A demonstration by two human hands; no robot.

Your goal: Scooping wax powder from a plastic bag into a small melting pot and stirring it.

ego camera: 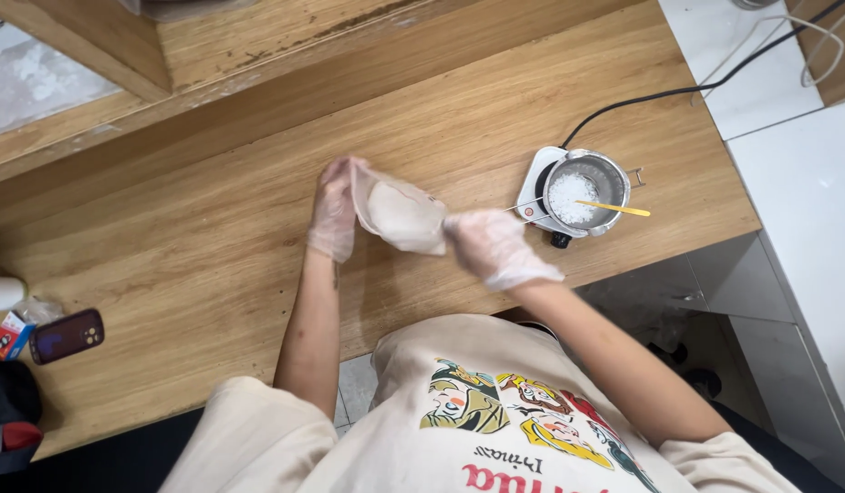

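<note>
Both my hands wear thin clear gloves and hold a clear plastic bag (pixel 400 212) of white powdery or flaky stuff just above the wooden table (pixel 213 228). My left hand (pixel 334 210) grips the bag's left end. My right hand (pixel 494 246) grips its right end. To the right stands a small metal pot (pixel 584 187) on a small white electric hot plate (pixel 532 187). The pot holds white flakes, and a yellow stick (pixel 614 208) lies across them.
A black cable (pixel 678 91) runs from the hot plate toward the back right over a white counter (pixel 787 164). A dark phone (pixel 67 335), a small colourful box (pixel 10 335) and a white bottle (pixel 1 292) lie at the table's left edge. A raised wooden ledge (pixel 258 55) runs along the back.
</note>
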